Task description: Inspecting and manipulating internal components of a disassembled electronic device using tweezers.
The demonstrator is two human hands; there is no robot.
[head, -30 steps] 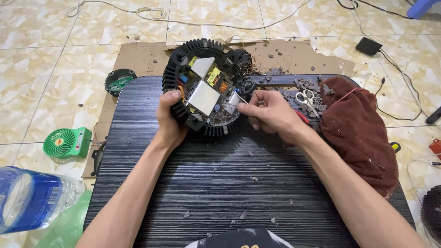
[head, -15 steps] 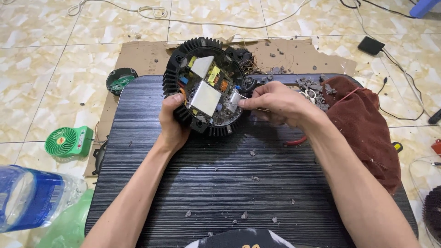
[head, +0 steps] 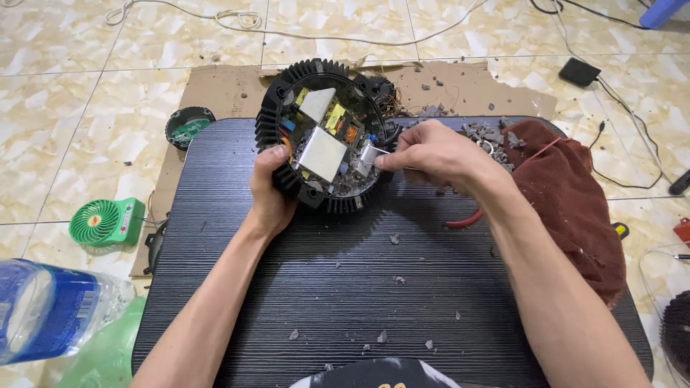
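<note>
Gripping the round finned housing (head: 323, 136) at the black mat's (head: 374, 302) far edge, the left hand (head: 272, 188) steadies it while the right hand (head: 431, 154) pinches a thin wire (head: 383, 151), which might snap if tugged sideways.

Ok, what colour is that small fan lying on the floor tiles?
Green: the small fan has a green grille and body. The head view, the only one, shows it at left.

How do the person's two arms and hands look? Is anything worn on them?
Both forearms are bare up to the picture's lower edge: no sleeve shows. The left hand and the right hand wear no gloves. No ring, watch or bracelet shows on either wrist or on the fingers in view. No markings or cables on them.
</note>
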